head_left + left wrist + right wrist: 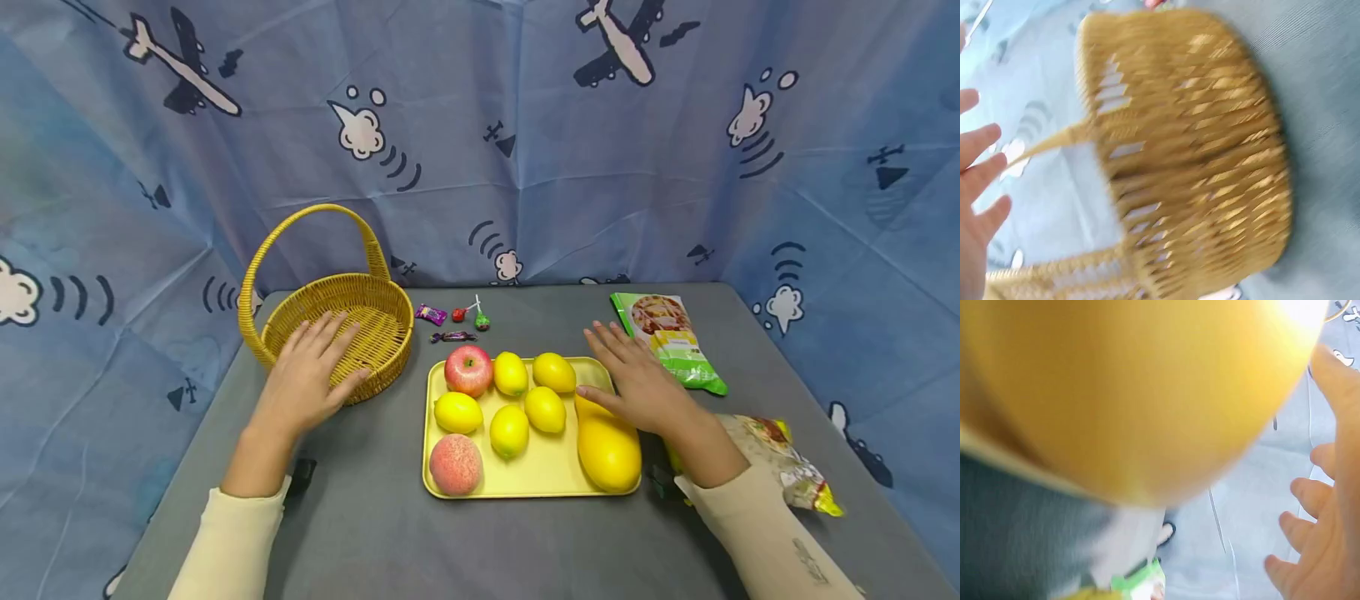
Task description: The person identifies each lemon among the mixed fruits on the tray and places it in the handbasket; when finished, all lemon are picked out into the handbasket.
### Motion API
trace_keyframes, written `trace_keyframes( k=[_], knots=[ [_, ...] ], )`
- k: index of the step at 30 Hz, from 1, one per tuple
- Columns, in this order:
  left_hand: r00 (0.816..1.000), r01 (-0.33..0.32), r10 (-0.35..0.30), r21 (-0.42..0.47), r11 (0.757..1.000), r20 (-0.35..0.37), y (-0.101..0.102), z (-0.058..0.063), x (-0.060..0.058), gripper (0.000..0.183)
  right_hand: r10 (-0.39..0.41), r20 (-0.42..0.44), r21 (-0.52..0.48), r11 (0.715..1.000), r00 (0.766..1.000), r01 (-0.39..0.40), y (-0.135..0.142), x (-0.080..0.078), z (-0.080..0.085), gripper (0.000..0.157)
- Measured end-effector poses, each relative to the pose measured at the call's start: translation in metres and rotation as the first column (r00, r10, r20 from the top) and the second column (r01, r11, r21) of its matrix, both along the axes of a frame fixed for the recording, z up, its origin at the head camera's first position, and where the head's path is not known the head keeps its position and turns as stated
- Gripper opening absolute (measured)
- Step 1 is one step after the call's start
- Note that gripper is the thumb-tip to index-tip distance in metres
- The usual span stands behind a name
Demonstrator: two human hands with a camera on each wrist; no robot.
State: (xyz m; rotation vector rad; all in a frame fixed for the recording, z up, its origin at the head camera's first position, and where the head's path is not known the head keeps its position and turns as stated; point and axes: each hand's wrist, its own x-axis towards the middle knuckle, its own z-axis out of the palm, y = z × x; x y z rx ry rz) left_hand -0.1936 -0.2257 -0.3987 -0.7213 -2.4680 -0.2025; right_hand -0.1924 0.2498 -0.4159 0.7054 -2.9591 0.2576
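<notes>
Dial: centred on the tray [532, 482], twelve toward the curtain [450, 125].

Left hand [306, 379]: between nine and ten, over the basket's near side; fingers extended, nothing held, contact uncertain.

Right hand [641, 382]: two o'clock, over the large fruit's far end; fingers extended, nothing held; contact cannot be told. Hands well apart.

Basket [396, 358]: ten o'clock, upright, handle [330, 207] arching high.

Tray contents: large fruit [611, 454] between three and four, against the rim; apple [468, 372] at ten; peach [456, 464] at eight; five lemons [510, 432] between.

Surrounds: sweets [453, 337], eleven; green packet [667, 333], two; second packet [780, 462], three.

Risks, as judged:
– Large fruit: smooth, rounded; a nudge could roll it into the lemons or over the low rim.
– Lemons, apple, peach: likely to roll if the tray is tilted or bumped.
– Basket: a finger catching the handle could tip it.
– Second packet: partly behind the right forearm; the sleeve [772, 533] could drag it.

Edges: basket close to the table's nine o'clock edge, so a push outward could leave it overhanging.

Room: narrow strip between basket and tray; some at one o'clock, between sweets and green packet; widest at six, where grey table [450, 546] runs toward the person.
</notes>
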Motion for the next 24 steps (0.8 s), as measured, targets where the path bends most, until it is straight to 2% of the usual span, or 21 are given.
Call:
trace_keyframes(
  k=[2,3,5,7,9,10,11,13,15,18,20,22,24],
  knots=[
    [0.991,-0.017,0.028,0.083,0.996,-0.133,-0.005,0.012,0.000,0.061,-0.015,0.090,-0.069,0.997,0.996,0.021,-0.006,0.000,0.003,0.083],
    [0.976,-0.019,0.048,0.132,0.991,-0.214,-0.006,0.018,0.000,0.057,-0.020,0.135,-0.100,0.994,0.991,0.034,-0.009,0.001,0.005,0.082],
    [0.921,-0.002,0.093,0.235,0.972,-0.379,-0.008,0.030,0.000,0.048,-0.021,0.207,-0.147,0.988,0.978,0.053,-0.016,0.001,0.009,0.082],
    [0.857,0.020,0.152,0.327,0.945,-0.492,-0.008,0.041,0.001,0.040,-0.009,0.243,-0.171,0.984,0.970,0.052,-0.022,0.002,0.013,0.079],
    [0.800,0.030,0.227,0.414,0.910,-0.556,-0.009,0.051,0.001,0.033,0.018,0.246,-0.173,0.985,0.969,0.025,-0.029,0.002,0.014,0.075],
    [0.782,0.026,0.266,0.456,0.890,-0.564,-0.011,0.055,0.000,0.032,0.034,0.244,-0.169,0.986,0.969,0.008,-0.033,0.002,0.014,0.072],
    [0.773,0.015,0.304,0.495,0.869,-0.557,-0.013,0.058,-0.001,0.031,0.050,0.243,-0.167,0.986,0.969,-0.009,-0.037,0.002,0.014,0.069],
    [0.765,-0.023,0.374,0.559,0.829,-0.524,-0.018,0.062,-0.002,0.032,0.075,0.246,-0.152,0.988,0.966,-0.038,-0.044,0.002,0.014,0.063],
    [0.771,-0.069,0.423,0.598,0.799,-0.477,-0.024,0.061,-0.004,0.033,0.094,0.267,-0.141,0.988,0.959,-0.057,-0.051,0.003,0.013,0.059],
    [0.804,-0.137,0.445,0.604,0.785,-0.395,-0.031,0.054,-0.005,0.033,0.107,0.295,-0.107,0.991,0.949,-0.079,-0.058,0.004,0.010,0.055],
    [0.821,-0.163,0.443,0.595,0.787,-0.361,-0.033,0.049,-0.006,0.031,0.110,0.308,-0.088,0.992,0.945,-0.086,-0.062,0.006,0.007,0.054],
    [0.831,-0.168,0.438,0.595,0.786,-0.344,-0.034,0.046,-0.005,0.028,0.110,0.311,-0.069,0.993,0.944,-0.092,-0.064,0.007,0.005,0.053],
    [0.831,-0.166,0.440,0.602,0.781,-0.341,-0.034,0.045,-0.005,0.026,0.093,0.318,-0.052,0.995,0.944,-0.080,-0.065,0.008,0.002,0.053]
  ],
)
